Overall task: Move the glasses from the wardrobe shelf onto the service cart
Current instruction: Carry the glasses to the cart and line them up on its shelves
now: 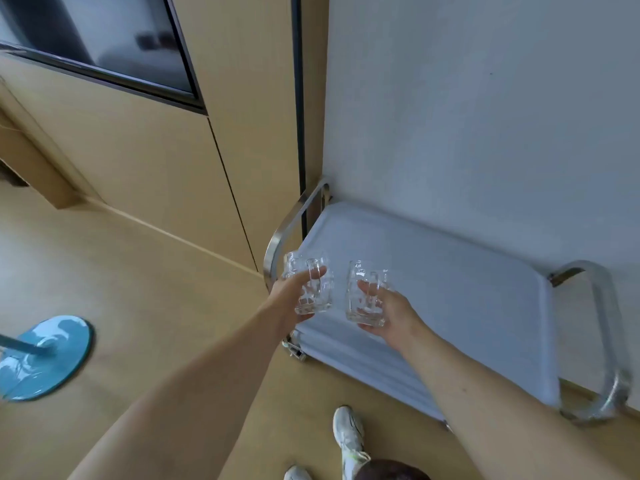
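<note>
Head view: my left hand (292, 299) and right hand (388, 311) each grip a glass mug (313, 289) above the service cart (450, 271); next I lower both onto its top.

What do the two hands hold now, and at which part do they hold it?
Each hand holds one clear glass mug. The left hand grips the left mug around its side; the right hand grips the right mug likewise.

The left hand (289, 296) and right hand (391, 311) each hold a clear glass mug (313, 289) (365, 296) above the grey service cart (450, 289), near its left end.
</note>
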The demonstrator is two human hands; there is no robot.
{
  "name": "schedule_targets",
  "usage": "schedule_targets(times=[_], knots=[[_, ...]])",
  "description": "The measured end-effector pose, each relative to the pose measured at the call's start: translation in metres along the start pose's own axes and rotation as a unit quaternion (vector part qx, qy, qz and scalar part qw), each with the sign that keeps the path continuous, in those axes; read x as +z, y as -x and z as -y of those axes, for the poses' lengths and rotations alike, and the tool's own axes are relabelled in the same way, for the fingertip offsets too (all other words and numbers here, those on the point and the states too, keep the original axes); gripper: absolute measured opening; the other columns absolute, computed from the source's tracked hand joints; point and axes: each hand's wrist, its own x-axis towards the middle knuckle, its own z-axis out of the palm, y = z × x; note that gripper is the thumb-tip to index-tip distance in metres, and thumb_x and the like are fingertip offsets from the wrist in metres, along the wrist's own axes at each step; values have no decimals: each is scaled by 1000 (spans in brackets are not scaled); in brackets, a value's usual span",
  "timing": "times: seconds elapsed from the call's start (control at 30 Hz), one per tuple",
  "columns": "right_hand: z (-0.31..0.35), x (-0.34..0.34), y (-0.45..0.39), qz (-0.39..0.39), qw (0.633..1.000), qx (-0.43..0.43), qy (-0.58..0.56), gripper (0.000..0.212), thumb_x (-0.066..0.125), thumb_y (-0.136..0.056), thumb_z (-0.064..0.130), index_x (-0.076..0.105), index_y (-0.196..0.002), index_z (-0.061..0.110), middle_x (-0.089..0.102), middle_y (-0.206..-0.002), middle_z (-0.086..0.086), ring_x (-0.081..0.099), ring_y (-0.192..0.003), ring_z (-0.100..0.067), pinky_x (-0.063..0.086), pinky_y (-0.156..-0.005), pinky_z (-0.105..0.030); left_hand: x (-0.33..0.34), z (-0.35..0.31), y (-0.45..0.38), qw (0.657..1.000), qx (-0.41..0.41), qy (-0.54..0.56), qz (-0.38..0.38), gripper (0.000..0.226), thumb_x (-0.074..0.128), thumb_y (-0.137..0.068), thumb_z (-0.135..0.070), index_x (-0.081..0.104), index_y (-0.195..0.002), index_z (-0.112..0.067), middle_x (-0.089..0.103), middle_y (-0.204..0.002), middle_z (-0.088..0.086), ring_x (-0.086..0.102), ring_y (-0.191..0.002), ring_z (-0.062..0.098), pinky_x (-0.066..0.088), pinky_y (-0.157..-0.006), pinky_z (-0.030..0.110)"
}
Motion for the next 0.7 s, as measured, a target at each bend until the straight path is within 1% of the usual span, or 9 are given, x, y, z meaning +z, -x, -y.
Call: schedule_targets(times=[0.17,0.23,0.33,0.4,0.47,0.5,0.57,0.63,0.7], knots=[[19,-12,-36,-18,1000,0,-3,80,96,-47,37,66,-119,21,70,-114,-9,73,-92,-32,57,-92,-52,17,-12,-44,999,-9,-37,13,79,92,-58,-44,65,-124,-12,68,-109,12,71,-92,28,58,-87,41],[32,-16,-54,-20,1000,-8,-7,75,95,-46,38,67,-114,22,73,-107,-6,75,-87,-29,59,-89,-49,28,-23,-63,998,-1,-56,4,71,92,-60,-44,65,-119,-15,69,-119,14,72,-103,30,57,-95,45],[55,-22,-90,-29,999,-10,-12,64,93,-60,33,66,-117,21,72,-111,-6,74,-87,-29,59,-89,-47,45,-43,-95,997,3,-76,-7,55,89,-69,-41,64,-112,-17,70,-117,14,71,-103,30,57,-93,44],[69,-24,-112,-34,999,-4,-14,67,93,-62,33,65,-121,18,72,-106,-6,71,-81,-25,61,-76,-40,55,-54,-117,996,-5,-86,-11,55,89,-70,-40,63,-112,-16,69,-114,13,71,-101,30,58,-92,45],[81,-26,-133,-44,999,-1,-5,70,93,-63,34,62,-123,14,68,-106,-6,65,-78,-20,51,-62,-31,66,-65,-138,995,-12,-99,-13,53,90,-69,-40,63,-109,-16,69,-111,11,72,-97,29,58,-92,46],[86,-26,-145,-54,999,-6,3,71,94,-62,35,61,-122,15,67,-110,-5,64,-83,-20,49,-65,-31,71,-70,-148,994,-12,-105,-16,52,90,-68,-40,63,-106,-17,68,-107,9,72,-93,28,58,-92,46],[95,-27,-166,-77,996,-23,29,77,96,-53,39,62,-119,17,69,-117,-5,65,-101,-23,53,-82,-38,80,-77,-168,992,-7,-121,-27,54,93,-62,-43,66,-101,-18,67,-100,7,72,-88,26,58,-89,45],[103,-26,-183,-94,993,-37,61,82,95,-45,39,64,-117,16,69,-117,-7,66,-108,-27,53,-96,-46,86,-82,-185,990,-8,-132,-39,60,94,-53,-47,69,-100,-19,69,-106,13,72,-97,34,58,-92,47],[106,-26,-198,-104,991,-52,69,73,98,-51,29,63,-114,15,70,-113,-7,68,-105,-28,55,-96,-47,92,-86,-199,991,-13,-130,-43,61,95,-50,-45,72,-100,-19,68,-118,22,68,-109,40,53,-99,53]])
